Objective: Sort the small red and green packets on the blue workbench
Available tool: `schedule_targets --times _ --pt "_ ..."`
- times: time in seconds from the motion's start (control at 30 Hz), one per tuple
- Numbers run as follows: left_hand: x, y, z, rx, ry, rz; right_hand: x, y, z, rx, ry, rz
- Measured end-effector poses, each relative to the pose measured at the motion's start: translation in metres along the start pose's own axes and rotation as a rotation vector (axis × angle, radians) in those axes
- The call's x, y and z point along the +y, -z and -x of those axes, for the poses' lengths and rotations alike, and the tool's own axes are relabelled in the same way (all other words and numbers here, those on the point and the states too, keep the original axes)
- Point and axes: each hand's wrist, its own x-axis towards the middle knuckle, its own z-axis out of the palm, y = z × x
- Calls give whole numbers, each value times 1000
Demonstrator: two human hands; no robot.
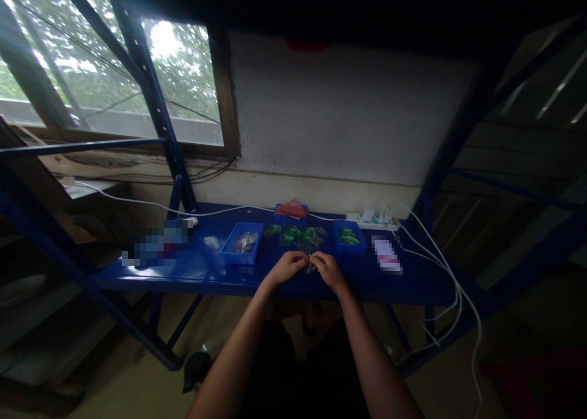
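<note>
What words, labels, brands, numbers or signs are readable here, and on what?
None can be read.
Small item at the fingers: too small to make out any print.
Loose green packets on the table: too small and blurred.
Red bags: no legible print.
White power strip: any markings too small.
Left pixelated patch and right pixelated patch: masked, unreadable.

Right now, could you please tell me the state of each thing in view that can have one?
Left hand, pinching
Right hand, pinching
Small item, held between fingertips
Left tray, open, clear-looking packets inside
Right tray, open, green packets inside
Back tray, open, red bags heaped
Green pieces, spread loose
Power strip, plugged into
Window, open or shut unclear
</note>
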Motion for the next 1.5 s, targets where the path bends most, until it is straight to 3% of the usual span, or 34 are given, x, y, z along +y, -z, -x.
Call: schedule_targets --times 0.3,0.57,1.5 --pt "-7 -1 -2 91 6 4 8 -3 -3 26 -2 -27" --pt "-10 -3 -3 84 9 -13 12 -4 -3 26 13 46" --pt "-5 -1 -1 72 11 -32 11 -4 -2 42 -6 -49"
